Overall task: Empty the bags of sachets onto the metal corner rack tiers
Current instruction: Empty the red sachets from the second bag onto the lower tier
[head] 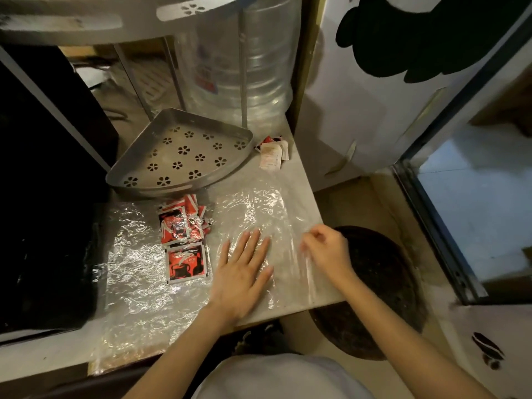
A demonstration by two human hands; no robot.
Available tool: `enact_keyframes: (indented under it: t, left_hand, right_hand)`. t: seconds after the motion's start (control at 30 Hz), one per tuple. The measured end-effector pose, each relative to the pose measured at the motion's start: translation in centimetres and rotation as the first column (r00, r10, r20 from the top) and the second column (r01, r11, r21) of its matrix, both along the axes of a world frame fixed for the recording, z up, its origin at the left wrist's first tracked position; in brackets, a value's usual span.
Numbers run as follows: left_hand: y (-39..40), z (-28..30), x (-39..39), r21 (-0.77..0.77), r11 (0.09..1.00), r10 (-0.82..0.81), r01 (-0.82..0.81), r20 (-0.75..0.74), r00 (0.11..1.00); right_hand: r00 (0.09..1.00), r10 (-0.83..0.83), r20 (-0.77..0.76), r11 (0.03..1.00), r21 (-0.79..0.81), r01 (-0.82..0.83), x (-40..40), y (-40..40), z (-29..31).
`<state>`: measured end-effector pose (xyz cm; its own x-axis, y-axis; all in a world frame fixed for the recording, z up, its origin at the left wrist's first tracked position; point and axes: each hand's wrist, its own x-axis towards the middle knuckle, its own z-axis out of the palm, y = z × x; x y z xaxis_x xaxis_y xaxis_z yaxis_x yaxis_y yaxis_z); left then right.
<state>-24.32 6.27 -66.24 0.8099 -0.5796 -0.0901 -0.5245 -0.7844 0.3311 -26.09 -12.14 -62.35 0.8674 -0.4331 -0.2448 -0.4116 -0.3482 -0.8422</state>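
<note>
The left hand (243,269) lies flat with its fingers straight and slightly spread, pressing down on a clear plastic bag (259,214) spread over the pale counter (302,174). The right hand (325,249) has its fingers curled and pinches the right edge of the same bag, near the counter's edge; the hand is blurred, so the exact finger hold cannot be made out.

The red sachets (184,234) lie in a loose pile on the counter just left of the left hand. They are red and black with white borders, and the print on them is too small to read. One lies face up nearest the person, apart from the heap. A second, crinkled clear bag (135,269) lies under and around them, reaching to the counter's front edge.

A smaller cluster of white sachets (272,152), with some red among them, sits near the back right of the counter; their faint print cannot be read.

The metal corner rack's lower tier (184,156), a fan-shaped tray punched with flower holes, stands behind the red pile and holds nothing. An upper tier (115,21) shows at the top. A large clear water bottle (239,61) stands behind the rack, its label illegible
</note>
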Motion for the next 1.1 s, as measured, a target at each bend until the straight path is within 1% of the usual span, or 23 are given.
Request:
enact_keyframes:
  t: [0.1, 0.17, 0.3, 0.43, 0.57, 0.63, 0.7, 0.77, 0.87, 0.97, 1.1]
  left_hand:
    - [-0.1, -0.3, 0.0, 0.035, 0.999, 0.001, -0.001, 0.015, 1.0]
    - [-0.1, -0.3, -0.1, 0.042, 0.999, 0.009, -0.01, 0.033, 0.999]
    - [-0.1, -0.3, -0.2, 0.061, 0.998, 0.008, -0.009, 0.029, 1.0]
    - [-0.1, -0.3, -0.2, 0.072, 0.997, 0.008, -0.011, 0.045, 0.999]
    - [0.0, -0.6, -0.2, 0.079, 0.997, 0.011, -0.015, 0.049, 0.999]
    - [0.0, -0.6, -0.1, 0.076, 0.997, 0.007, -0.01, 0.039, 0.999]
    - [0.1, -0.5, 0.0, 0.069, 0.998, 0.005, -0.005, 0.001, 1.0]
    - [0.2, -0.4, 0.3, 0.028, 1.0, 0.004, -0.002, -0.062, 0.998]
    - [0.6, -0.1, 0.9, -0.033, 0.999, -0.002, -0.003, -0.152, 0.988]
    - [0.5, 0.2, 1.5, -0.136, 0.991, -0.026, -0.012, -0.275, 0.961]
    - [0.7, 1.0, 2.4, -0.302, 0.942, -0.009, -0.144, -0.456, 0.89]
  right_hand:
    - [0.999, -0.041, 0.0, 0.999, 0.023, 0.041, -0.3, -3.4, 0.0]
    - [1.0, -0.028, 0.012, 1.0, 0.013, 0.027, -0.1, -5.2, 0.1]
    - [0.999, 0.038, -0.005, 0.997, -0.062, -0.038, 1.1, -7.6, -0.1]
    - [0.993, 0.093, -0.079, 0.974, -0.2, -0.107, 2.1, -8.9, -0.8]
    - [0.993, 0.058, -0.105, 0.978, -0.192, -0.077, 2.0, -9.2, -1.7]
    - [0.988, 0.065, -0.137, 0.978, -0.189, -0.09, 1.9, -9.3, -2.1]
    - [0.977, 0.093, -0.19, 0.973, -0.19, -0.13, 2.1, -9.5, -2.3]
    - [0.963, 0.11, -0.246, 0.967, -0.196, -0.161, 2.7, -9.8, -2.1]
    - [0.963, 0.075, -0.26, 0.963, -0.23, -0.137, 4.0, -10.2, -1.8]
    - [0.98, -0.038, -0.193, 0.975, -0.222, -0.006, 4.7, -10.1, -1.3]
    - [0.995, -0.101, 0.016, 0.967, -0.234, 0.102, 6.2, -8.7, 0.0]
